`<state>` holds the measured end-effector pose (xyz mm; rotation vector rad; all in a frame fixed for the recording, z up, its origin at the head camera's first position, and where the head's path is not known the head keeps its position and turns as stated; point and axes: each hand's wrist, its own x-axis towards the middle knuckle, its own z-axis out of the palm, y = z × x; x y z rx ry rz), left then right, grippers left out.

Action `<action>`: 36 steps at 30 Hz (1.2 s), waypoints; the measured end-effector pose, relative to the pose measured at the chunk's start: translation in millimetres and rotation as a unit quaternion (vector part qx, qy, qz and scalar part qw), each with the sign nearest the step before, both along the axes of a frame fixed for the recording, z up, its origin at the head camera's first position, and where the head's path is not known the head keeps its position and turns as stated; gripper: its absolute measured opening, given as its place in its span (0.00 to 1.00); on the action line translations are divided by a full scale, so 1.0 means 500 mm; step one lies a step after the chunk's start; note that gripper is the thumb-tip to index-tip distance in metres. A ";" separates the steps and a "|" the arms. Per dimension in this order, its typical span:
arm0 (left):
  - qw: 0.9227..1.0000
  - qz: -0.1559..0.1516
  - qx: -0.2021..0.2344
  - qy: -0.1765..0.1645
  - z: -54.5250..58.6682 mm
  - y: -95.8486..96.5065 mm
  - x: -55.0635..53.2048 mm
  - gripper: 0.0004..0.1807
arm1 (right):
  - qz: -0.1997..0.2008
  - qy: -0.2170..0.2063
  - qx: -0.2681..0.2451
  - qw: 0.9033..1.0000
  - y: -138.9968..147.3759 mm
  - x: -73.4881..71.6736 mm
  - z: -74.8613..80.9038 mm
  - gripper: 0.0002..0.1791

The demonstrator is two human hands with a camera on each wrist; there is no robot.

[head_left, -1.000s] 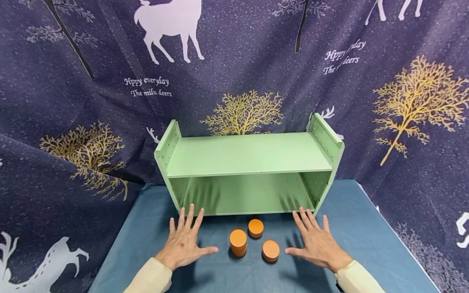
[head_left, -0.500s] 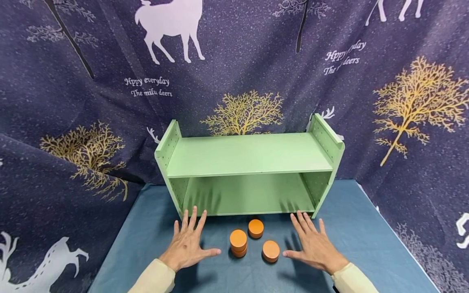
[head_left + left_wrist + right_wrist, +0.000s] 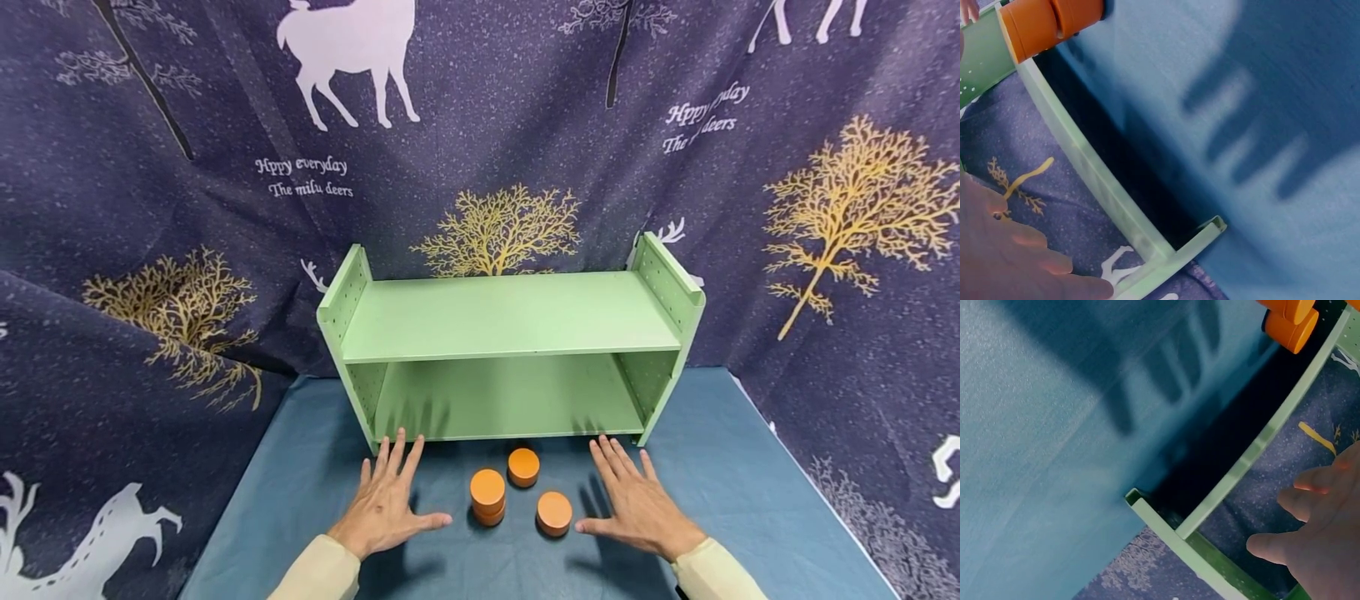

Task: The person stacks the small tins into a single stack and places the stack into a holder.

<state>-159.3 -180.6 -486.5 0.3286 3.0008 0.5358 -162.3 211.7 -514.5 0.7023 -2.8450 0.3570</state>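
Note:
My left hand [image 3: 384,508] hovers palm down over the blue cloth, fingers spread, left of a stack of two short orange cylinders [image 3: 487,489]. Its thumb points at the stack with a gap between. On the other side, my right hand [image 3: 637,507] is spread the same way and holds nothing. Its thumb tip is close to a single orange cylinder [image 3: 554,512]. Another orange cylinder [image 3: 523,467] sits farther back, near the front of a green two-tier shelf [image 3: 510,317]. Fingers show at the lower left of the left wrist view and the lower right of the right wrist view.
The shelf's side panels [image 3: 678,275] rise above its upper board, and its lower board [image 3: 510,400] lies close over the table. Blue cloth [image 3: 712,467] covers the tabletop. A dark curtain [image 3: 510,125] printed with deer and trees hangs behind and at both sides.
Both hands have drifted slightly inward and back toward the body, the right one more than the left. The cylinders and the shelf have stayed put.

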 end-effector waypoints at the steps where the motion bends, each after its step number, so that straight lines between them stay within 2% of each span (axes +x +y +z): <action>1: 1.000 0.000 0.001 0.000 -0.001 0.000 0.000 0.71 | 0.001 -0.002 -0.002 1.000 -0.001 0.000 -0.001 0.64; 7: 1.000 -0.001 0.005 0.006 -0.010 0.000 -0.003 0.71 | 0.010 -0.003 -0.014 1.000 -0.005 -0.001 -0.006 0.63; 12: 1.000 0.003 0.008 0.012 -0.019 0.003 -0.005 0.71 | 0.012 -0.023 -0.016 1.000 -0.007 -0.004 -0.009 0.63; 23: 0.999 0.006 0.043 0.023 -0.037 0.009 -0.010 0.72 | 0.032 -0.048 -0.037 0.998 -0.013 -0.010 -0.020 0.65; 30: 0.995 0.021 0.093 0.015 -0.047 0.016 -0.010 0.73 | 0.042 -0.069 -0.070 0.994 -0.014 -0.016 -0.030 0.65; 36: 0.992 0.036 0.124 0.002 -0.054 0.028 -0.008 0.72 | 0.038 -0.105 -0.102 0.989 -0.019 -0.023 -0.038 0.64</action>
